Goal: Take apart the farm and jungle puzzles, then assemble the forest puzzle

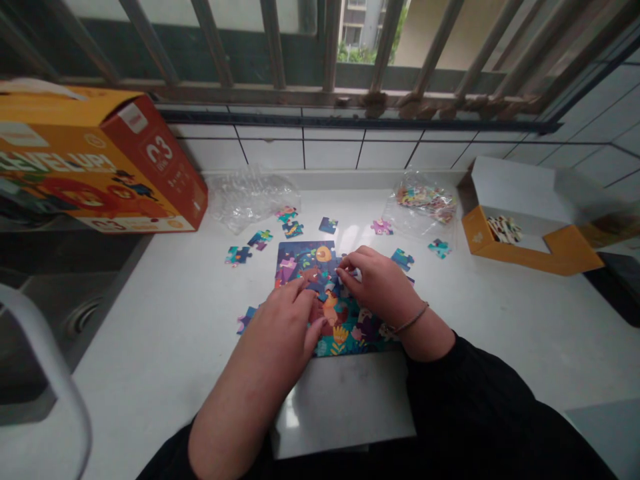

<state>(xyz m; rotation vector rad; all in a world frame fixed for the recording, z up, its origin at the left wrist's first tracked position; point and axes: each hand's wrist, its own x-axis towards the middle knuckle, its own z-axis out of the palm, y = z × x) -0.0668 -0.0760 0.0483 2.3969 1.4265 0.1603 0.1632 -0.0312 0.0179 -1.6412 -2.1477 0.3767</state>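
A colourful, partly built jigsaw puzzle (307, 263) lies on the white counter (165, 347) in front of me. My left hand (285, 327) rests flat on its left part, fingers stretched toward the middle. My right hand (375, 280) is curled over the puzzle's upper right, fingertips pinched on a puzzle piece (350, 272) at the assembled edge. Loose pieces (260, 239) lie scattered behind the puzzle, and one (246, 319) peeks out left of my left hand.
A large orange puzzle box (95, 167) stands at the back left beside a sink (60, 300). An empty clear bag (250, 197) and a bag of pieces (425, 203) lie near the tiled wall. A small open orange box (525, 233) with pieces sits right.
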